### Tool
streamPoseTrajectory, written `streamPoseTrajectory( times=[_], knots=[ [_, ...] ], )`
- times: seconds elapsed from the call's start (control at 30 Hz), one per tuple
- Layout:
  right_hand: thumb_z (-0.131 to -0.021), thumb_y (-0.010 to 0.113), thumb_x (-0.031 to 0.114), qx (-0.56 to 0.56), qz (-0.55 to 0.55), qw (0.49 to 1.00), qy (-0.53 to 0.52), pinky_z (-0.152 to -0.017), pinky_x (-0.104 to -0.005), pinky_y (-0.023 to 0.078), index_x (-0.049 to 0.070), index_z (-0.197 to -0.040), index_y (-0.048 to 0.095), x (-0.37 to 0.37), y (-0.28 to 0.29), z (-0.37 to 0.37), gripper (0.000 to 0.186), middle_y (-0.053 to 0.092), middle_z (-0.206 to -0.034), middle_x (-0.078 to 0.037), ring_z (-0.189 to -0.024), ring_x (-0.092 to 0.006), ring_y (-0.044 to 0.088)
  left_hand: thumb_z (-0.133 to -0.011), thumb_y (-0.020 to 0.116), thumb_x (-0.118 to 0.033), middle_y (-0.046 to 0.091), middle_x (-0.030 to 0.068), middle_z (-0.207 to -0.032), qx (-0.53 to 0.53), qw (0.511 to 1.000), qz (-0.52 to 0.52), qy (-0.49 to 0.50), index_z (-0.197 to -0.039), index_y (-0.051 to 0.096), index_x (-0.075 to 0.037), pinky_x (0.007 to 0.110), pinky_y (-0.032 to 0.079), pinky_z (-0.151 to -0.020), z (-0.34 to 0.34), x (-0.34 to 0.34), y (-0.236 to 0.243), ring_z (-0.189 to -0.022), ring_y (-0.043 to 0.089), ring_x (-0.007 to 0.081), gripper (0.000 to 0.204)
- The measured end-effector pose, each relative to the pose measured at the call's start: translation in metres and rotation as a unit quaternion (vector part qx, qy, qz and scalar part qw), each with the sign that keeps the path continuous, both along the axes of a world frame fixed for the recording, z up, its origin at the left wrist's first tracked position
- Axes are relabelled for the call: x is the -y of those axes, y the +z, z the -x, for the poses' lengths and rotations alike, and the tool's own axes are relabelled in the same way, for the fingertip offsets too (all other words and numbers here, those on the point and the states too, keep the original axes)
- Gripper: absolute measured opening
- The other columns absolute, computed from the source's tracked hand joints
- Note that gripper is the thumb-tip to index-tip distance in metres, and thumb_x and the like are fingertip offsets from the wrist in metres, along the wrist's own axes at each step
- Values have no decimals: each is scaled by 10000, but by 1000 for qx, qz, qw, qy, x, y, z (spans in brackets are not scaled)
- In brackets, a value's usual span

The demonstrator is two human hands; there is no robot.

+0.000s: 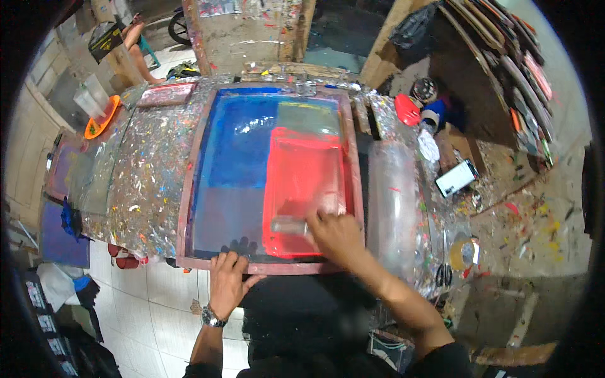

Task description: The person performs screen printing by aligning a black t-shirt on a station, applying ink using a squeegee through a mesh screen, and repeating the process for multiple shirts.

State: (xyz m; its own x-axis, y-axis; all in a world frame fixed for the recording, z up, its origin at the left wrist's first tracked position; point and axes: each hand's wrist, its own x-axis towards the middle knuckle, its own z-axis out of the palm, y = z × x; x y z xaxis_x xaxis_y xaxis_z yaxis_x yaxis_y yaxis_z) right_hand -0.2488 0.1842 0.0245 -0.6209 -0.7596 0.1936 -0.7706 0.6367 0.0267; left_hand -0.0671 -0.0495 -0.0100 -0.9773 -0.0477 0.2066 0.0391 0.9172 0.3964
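Observation:
A large screen-printing frame (183,208) with a reddish rim lies on the worktable in front of me. Its mesh carries a blue area, a grey area and a rectangle of wet red ink (299,157). My right hand (337,238) is closed on a squeegee (290,225), whose pale bar rests over the lower part of the red ink; motion blurs part of it. At the frame's near rim my left hand (228,277) rests with its fingers over the edge and the thumb spread to the right. A watch circles the left wrist.
Paint spots cover the worktable (148,157). On the right lie a clear plastic roll (392,208), a phone (456,178), scissors (444,274) and a tape roll (463,253). An orange tray (103,118) stands at left. Boards (523,82) lean at far right; another person's leg (140,60) shows behind.

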Motion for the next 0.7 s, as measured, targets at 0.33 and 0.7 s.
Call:
streamPoseTrajectory(
  times=[0.33, 0.7],
  knots=[
    [-788, 777, 605, -103, 192, 971, -98, -1004, -620, 356, 103, -1032, 636, 0, 57, -84, 576, 586, -937, -54, -975, -256, 604, -675, 875, -471, 555, 77, -845, -110, 992, 53, -9, -845, 645, -55, 427, 389, -753, 10, 14, 69, -859, 554, 291, 504],
    [-834, 659, 747, -287, 237, 927, -51, -753, -512, 500, 34, -850, 673, 56, 295, 65, 713, 696, -803, -207, -814, -399, 690, -876, 772, -480, 342, 352, -1578, 1, 991, -31, -133, -1559, 391, 11, 714, 198, -1175, 82, -201, -19, -1504, 208, 564, 924]
  ],
)
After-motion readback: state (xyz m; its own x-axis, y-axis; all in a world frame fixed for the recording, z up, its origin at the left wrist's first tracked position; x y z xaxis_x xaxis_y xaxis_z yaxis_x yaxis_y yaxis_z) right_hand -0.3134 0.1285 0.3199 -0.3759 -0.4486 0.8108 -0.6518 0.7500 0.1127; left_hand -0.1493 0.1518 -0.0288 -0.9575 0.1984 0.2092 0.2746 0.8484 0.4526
